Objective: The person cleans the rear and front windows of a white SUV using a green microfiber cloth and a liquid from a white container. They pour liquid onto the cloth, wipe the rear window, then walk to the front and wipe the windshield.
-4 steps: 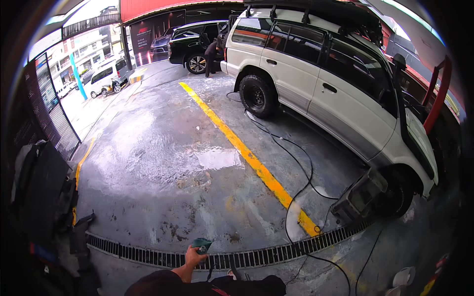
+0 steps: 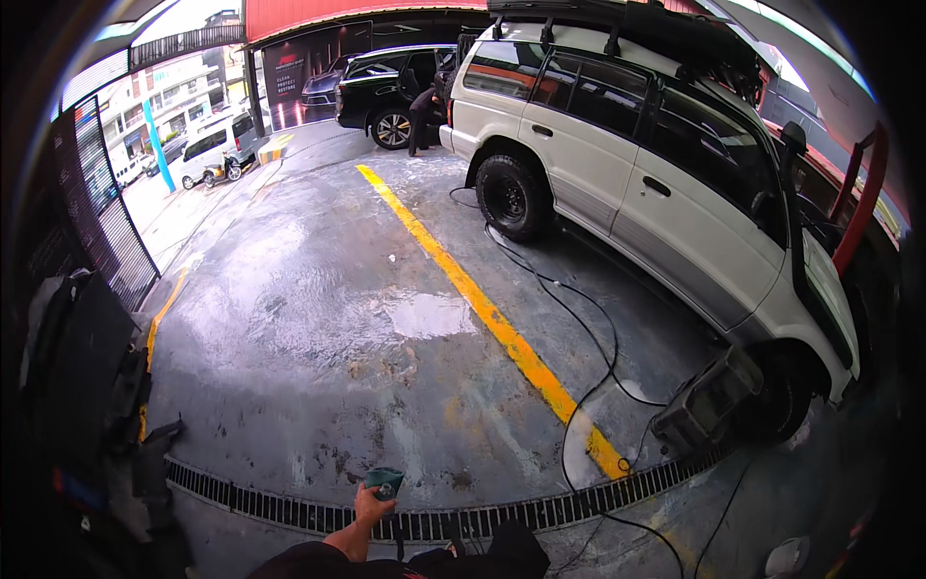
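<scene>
Low in the picture, my left hand (image 2: 370, 506) is closed around a small dark green thing (image 2: 386, 477). It looks like a folded cloth or pouch, but its exact kind is unclear. A paler, shiny round patch shows near my fingers. The hand is above the floor, close to the metal drain grate (image 2: 434, 524). My forearm comes out of a dark sleeve at the lower edge. My right hand does not show; dark clothing fills that part of the lower edge.
A white off-road vehicle (image 2: 579, 164) stands at the right, a black car (image 2: 386, 87) with a person (image 2: 420, 121) beside it farther back. Black hoses (image 2: 614, 347) trail over the wet floor, across a yellow line (image 2: 482, 309). A dark bin-like box (image 2: 709, 400) leans near the front wheel.
The whole view has shifted slightly, so the vehicles sit a little farther right. My left hand appears slightly farther left, still holding the dark green thing.
</scene>
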Motion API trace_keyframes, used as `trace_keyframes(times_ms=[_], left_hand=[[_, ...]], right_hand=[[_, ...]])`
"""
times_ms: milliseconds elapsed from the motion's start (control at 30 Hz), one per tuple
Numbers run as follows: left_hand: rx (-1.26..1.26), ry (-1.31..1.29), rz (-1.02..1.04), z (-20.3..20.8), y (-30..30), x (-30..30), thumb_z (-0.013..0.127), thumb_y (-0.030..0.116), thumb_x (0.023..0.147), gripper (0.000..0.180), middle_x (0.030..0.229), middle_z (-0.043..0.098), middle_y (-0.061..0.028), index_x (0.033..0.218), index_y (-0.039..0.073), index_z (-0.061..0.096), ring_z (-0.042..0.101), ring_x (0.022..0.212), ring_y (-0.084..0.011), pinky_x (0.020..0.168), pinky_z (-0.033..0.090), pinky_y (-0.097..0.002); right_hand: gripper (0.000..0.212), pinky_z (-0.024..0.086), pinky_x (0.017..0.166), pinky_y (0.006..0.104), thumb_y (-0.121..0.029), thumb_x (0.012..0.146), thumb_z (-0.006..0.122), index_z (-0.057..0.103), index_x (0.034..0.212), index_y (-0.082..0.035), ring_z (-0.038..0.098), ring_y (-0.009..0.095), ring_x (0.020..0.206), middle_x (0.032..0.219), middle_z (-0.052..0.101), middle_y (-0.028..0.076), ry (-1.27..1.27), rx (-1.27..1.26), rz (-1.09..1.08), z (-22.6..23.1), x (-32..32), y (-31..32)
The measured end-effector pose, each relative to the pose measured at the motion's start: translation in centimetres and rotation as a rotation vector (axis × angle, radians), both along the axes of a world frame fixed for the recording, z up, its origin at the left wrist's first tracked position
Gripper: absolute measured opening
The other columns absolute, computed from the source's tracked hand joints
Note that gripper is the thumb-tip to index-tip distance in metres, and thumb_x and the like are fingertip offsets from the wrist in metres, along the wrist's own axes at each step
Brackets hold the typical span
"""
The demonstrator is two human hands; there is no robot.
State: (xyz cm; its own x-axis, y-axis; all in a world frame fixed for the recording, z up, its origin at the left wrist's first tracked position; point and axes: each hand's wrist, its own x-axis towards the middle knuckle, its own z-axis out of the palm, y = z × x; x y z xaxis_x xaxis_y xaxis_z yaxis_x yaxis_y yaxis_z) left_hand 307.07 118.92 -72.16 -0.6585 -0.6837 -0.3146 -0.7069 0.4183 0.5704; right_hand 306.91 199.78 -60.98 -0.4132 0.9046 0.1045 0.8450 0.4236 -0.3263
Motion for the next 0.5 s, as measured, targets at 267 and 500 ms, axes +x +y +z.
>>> trace_keyframes(times_ms=[267,500], left_hand=[[-0.041,0.128,0.299,-1.4,-12.7,-8.6,0.097,0.041,0.056,0.072,0.141,0.052,-0.0380,0.112,0.001,0.077,0.049,0.136,-0.0460,0.114,0.041,-0.0451],[0.035,0.125,0.662,0.0,-22.2,-16.0,0.100,0.044,0.050,0.084,0.148,0.043,-0.0407,0.112,-0.006,0.074,0.043,0.141,-0.0479,0.116,0.039,-0.0503]], right_hand=[[0.030,0.055,0.087,0.0481,-0.029,0.092,0.073,0.077,0.102,-0.001,0.068,0.039,0.096,0.105,0.074,0.019,-0.124,0.100,0.434,-11.4,-29.3,-25.4],[0.037,0.053,0.091,0.0496,-0.019,0.084,0.083,0.072,0.112,0.003,0.066,0.042,0.102,0.109,0.068,0.024,-0.023,-0.213,0.499,-10.0,-54.8,-49.3]])
